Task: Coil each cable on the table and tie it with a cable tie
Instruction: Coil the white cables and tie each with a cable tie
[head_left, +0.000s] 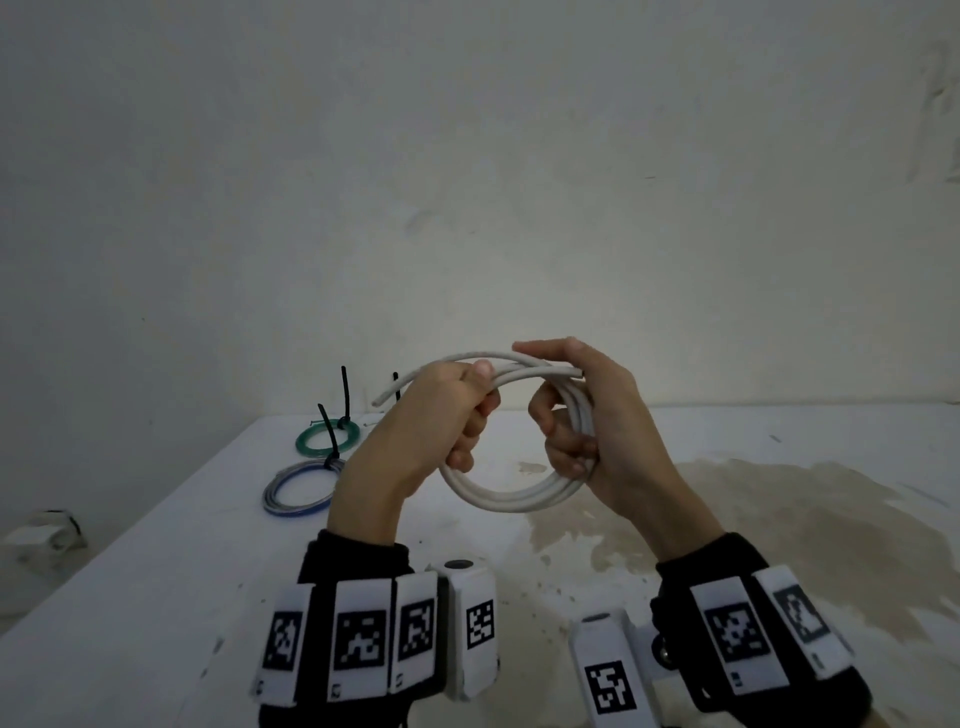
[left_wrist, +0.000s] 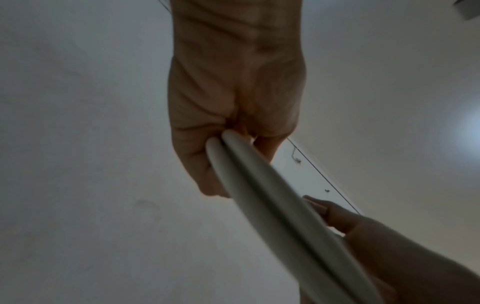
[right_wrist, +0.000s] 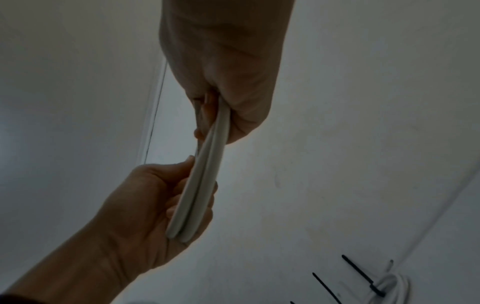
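A thick white cable (head_left: 511, 496) is wound into a round coil and held upright above the white table (head_left: 727, 519). My left hand (head_left: 457, 410) grips the coil's left side, thumb on top, with one loose cable end (head_left: 382, 399) poking out to the left. My right hand (head_left: 582, 415) grips the coil's right side, fingers curled round the strands. In the left wrist view the white cable (left_wrist: 262, 185) runs from my left hand (left_wrist: 226, 127) to the right hand's fingers (left_wrist: 337, 214). The right wrist view shows the white cable (right_wrist: 205, 174) between my right hand (right_wrist: 228, 102) and the left hand (right_wrist: 145, 197).
A green coil (head_left: 327, 435) and a blue-and-grey coil (head_left: 298, 491), each bound with a black cable tie (head_left: 345, 395), lie at the table's far left. A third black tie (head_left: 396, 389) sticks up behind my left hand. A brown stain (head_left: 753, 545) covers the table's right side.
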